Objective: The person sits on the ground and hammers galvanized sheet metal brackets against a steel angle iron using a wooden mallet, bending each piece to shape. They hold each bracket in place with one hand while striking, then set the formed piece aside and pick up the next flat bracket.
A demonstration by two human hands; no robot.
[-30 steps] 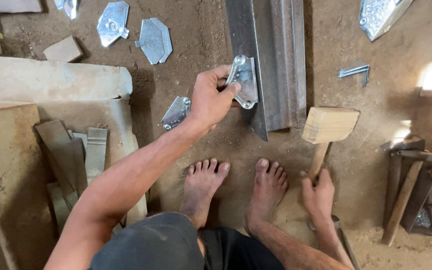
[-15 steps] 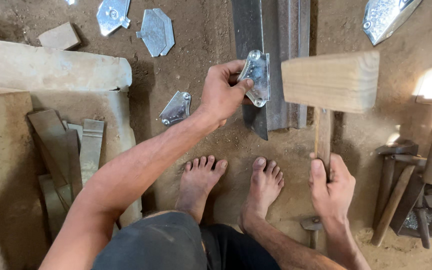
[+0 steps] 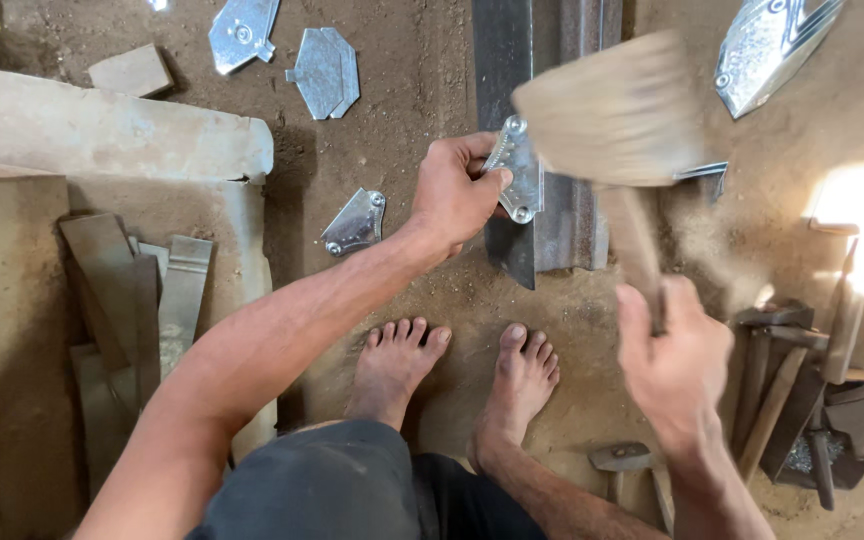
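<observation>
galvanised sheet metal, a small shiny bracket with rivets at its corners, sits pinched between the thumb and fingers of my left hand, which presses it against the edge of a long steel rail lying on the dirt floor. my right hand is wrapped tight around the handle of a wooden mallet, whose blocky head is blurred just beside the bracket, over the rail. my bare feet rest on the dirt just below the rail's near end. a similar bracket lies on the ground close to my left wrist, and two more flat cut pieces lie further up, near a small wooden block. a bigger shiny metal part lies at the top right. to my left a pale stone slab borders a stack of bent metal strips. at my right side lies a heap of hammers and worn tools, and one small hammer head rests near my right foot
</observation>
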